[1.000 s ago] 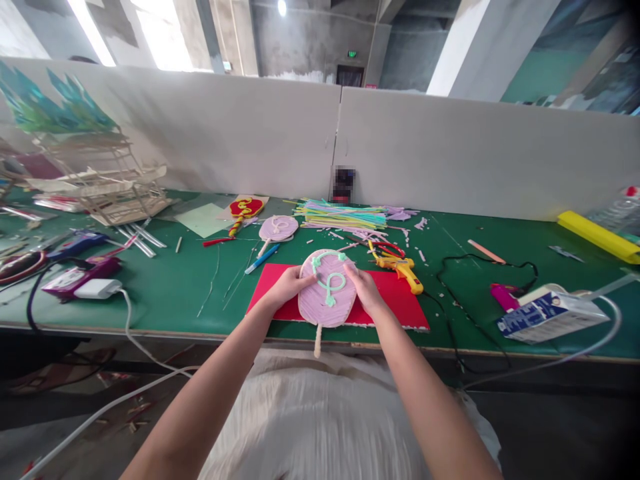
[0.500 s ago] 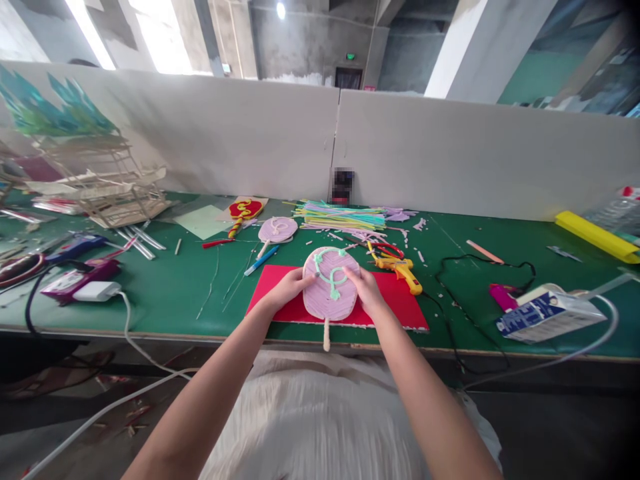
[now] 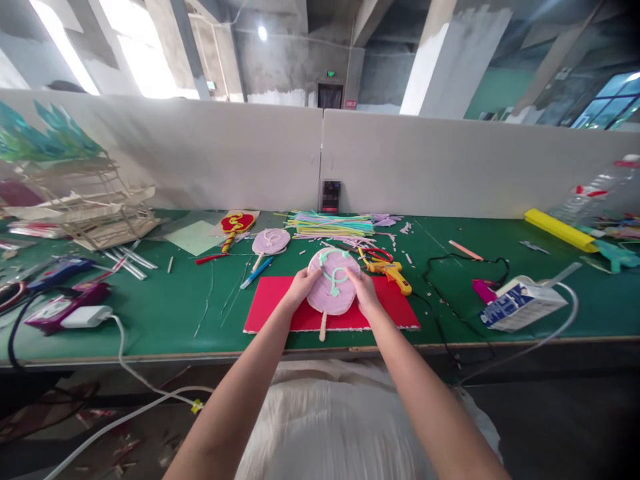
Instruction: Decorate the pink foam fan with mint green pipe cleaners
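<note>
Between my two hands is a round pink fan with a mint-green curling vine pattern and a short pale handle pointing down toward me. My left hand grips its left edge, thumb on the face. On the opposite edge my right hand grips it the same way; the fingers behind are hidden. Beneath the fan lies a red board on the green table. Just right of my right hand rests a yellow glue gun, near red-handled scissors.
Behind lie a second pink fan, a red and yellow fan, a blue pen and a pile of pastel strips. A carton and cable are at right. A power strip and stick model stand left.
The camera view has shifted a little, so the table appears further left and lower. Both hands keep hold of the fan, which is tilted slightly differently over the red board.
</note>
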### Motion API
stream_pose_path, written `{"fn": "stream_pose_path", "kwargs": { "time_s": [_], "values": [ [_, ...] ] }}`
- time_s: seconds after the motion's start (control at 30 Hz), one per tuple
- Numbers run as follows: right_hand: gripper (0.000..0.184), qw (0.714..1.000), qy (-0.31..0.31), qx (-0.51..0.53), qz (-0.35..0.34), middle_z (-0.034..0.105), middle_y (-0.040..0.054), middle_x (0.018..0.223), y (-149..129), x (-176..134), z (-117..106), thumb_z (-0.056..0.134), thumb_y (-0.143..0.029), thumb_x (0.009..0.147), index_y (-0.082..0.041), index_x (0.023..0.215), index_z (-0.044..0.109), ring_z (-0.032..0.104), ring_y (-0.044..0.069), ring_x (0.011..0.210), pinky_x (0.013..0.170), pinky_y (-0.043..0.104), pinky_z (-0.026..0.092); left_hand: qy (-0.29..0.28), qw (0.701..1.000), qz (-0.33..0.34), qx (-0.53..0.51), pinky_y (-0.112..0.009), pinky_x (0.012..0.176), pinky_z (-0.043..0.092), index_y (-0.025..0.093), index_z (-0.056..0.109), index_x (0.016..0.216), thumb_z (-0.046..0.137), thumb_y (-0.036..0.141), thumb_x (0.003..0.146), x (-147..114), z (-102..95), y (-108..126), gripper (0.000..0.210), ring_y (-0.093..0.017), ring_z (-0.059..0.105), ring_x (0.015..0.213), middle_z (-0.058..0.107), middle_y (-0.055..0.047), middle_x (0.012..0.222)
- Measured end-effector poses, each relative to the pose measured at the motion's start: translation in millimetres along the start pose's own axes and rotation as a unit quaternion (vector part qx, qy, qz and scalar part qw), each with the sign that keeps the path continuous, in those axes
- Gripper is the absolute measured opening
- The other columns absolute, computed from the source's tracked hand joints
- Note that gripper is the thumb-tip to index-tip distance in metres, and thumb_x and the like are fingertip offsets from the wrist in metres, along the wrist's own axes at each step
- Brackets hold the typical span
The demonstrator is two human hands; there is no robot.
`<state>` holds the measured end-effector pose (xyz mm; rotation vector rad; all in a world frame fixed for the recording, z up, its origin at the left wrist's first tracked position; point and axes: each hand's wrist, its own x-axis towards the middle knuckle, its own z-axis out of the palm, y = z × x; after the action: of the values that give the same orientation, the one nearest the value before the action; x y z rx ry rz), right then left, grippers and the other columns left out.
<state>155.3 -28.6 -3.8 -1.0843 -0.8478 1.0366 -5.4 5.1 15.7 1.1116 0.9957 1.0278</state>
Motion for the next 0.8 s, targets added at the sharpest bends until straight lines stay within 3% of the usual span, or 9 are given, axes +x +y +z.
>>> {"fn": "stream_pose_path", "kwargs": {
  "time_s": [0.13,0.3,0.47,0.6,0.7,0.8],
  "values": [
    [0.035,0.996,-0.009,-0.086,-0.017,0.07,0.0039,0.084,-3,-2,3,0.064,-0.05,0.065,-0.018,0.08,0.067,0.062,0.023,0.086,0.071,0.03,0.046,0.025,1.0,0.013,-0.006,-0.029,0.065,0.05,0.011,0.065,0.082,0.073,0.048,0.057,0,-5.6,-9,0.045,-0.022,0.064,0.073,0.071,-0.009,0.079],
    [0.038,0.977,-0.062,-0.203,-0.027,0.06,0.0004,0.055,-6,2,7,0.062,-0.054,0.064,-0.017,0.062,0.064,0.058,0.021,0.066,0.059,0.029,0.041,0.079,0.997,0.018,-0.005,-0.028,0.063,0.049,0.011,0.065,0.081,0.071,0.046,0.059,-2,-15.4,-10,0.042,-0.021,0.064,0.071,0.07,-0.008,0.077],
    [0.037,0.991,-0.04,-0.118,-0.053,0.067,0.0029,0.072,-5,4,5,0.065,-0.051,0.063,-0.017,0.076,0.067,0.059,0.021,0.075,0.066,0.029,0.044,0.055,0.998,0.028,-0.005,-0.028,0.065,0.05,0.011,0.065,0.083,0.071,0.05,0.059,-4,-12.0,-7,0.046,-0.022,0.065,0.075,0.071,-0.009,0.082],
    [0.038,0.998,-0.047,-0.018,-0.037,0.069,0.0029,0.09,-6,4,2,0.069,-0.046,0.062,-0.02,0.089,0.066,0.061,0.02,0.083,0.073,0.03,0.046,-0.001,0.999,0.031,0.02,-0.031,0.07,0.051,0.01,0.066,0.084,0.073,0.052,0.056,-8,-9.0,-6,0.051,-0.024,0.065,0.08,0.071,-0.011,0.086],
    [0.041,0.999,-0.039,0.013,-0.016,0.069,0.0031,0.091,-6,6,1,0.071,-0.045,0.06,-0.02,0.092,0.065,0.062,0.02,0.083,0.073,0.031,0.047,-0.046,0.998,0.024,0.044,-0.034,0.076,0.052,0.01,0.067,0.09,0.077,0.047,0.054,-10,-9.6,-7,0.053,-0.026,0.065,0.084,0.071,-0.012,0.092],
    [0.041,0.998,-0.047,0.024,-0.018,0.07,0.0034,0.091,-6,6,1,0.071,-0.044,0.06,-0.019,0.092,0.065,0.062,0.02,0.083,0.074,0.031,0.047,-0.053,0.997,0.024,0.042,-0.036,0.078,0.052,0.01,0.066,0.093,0.077,0.046,0.055,-10,-10.7,-8,0.054,-0.026,0.065,0.084,0.071,-0.012,0.094]
  ]
}}
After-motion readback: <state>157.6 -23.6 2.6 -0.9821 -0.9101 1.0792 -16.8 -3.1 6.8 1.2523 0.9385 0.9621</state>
